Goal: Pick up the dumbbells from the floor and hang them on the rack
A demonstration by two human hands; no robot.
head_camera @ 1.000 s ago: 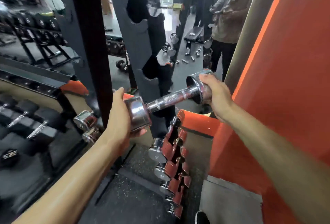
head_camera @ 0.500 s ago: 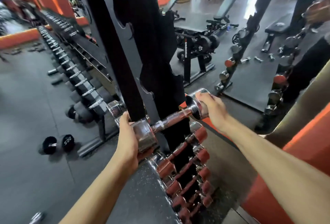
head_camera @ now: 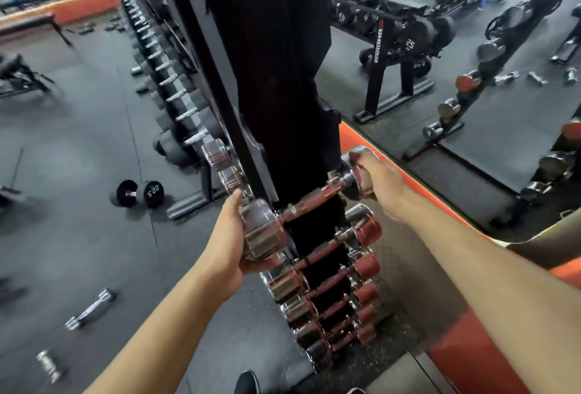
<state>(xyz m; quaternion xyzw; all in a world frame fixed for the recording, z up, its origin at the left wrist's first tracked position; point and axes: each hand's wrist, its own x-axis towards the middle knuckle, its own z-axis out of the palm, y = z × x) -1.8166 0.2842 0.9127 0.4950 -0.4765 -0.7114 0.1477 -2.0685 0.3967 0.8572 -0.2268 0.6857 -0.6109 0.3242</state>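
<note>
I hold a chrome dumbbell point(head_camera: 309, 199) crosswise against the black vertical rack point(head_camera: 276, 85). My left hand point(head_camera: 231, 236) cups its near head and my right hand point(head_camera: 375, 184) grips its far head. The bar lies across the rack's front, just above several chrome dumbbells point(head_camera: 330, 286) with red end caps hanging in the slots below. Two more chrome heads point(head_camera: 220, 161) show on the rack's left side, above my left hand. Loose chrome dumbbells lie on the floor at the lower left, one point(head_camera: 91, 310) long and one point(head_camera: 48, 363) blurred.
A long rack of black dumbbells point(head_camera: 169, 79) runs along the left. A black 22.5 dumbbell point(head_camera: 141, 194) lies on the rubber floor. A mirror with an orange sill point(head_camera: 371, 145) stands at right, reflecting racks. My shoe tip point(head_camera: 248, 382) shows at the bottom.
The dumbbell has come down and closer to the rack, now just above the hung dumbbells. The view has tilted downward, showing more floor.
</note>
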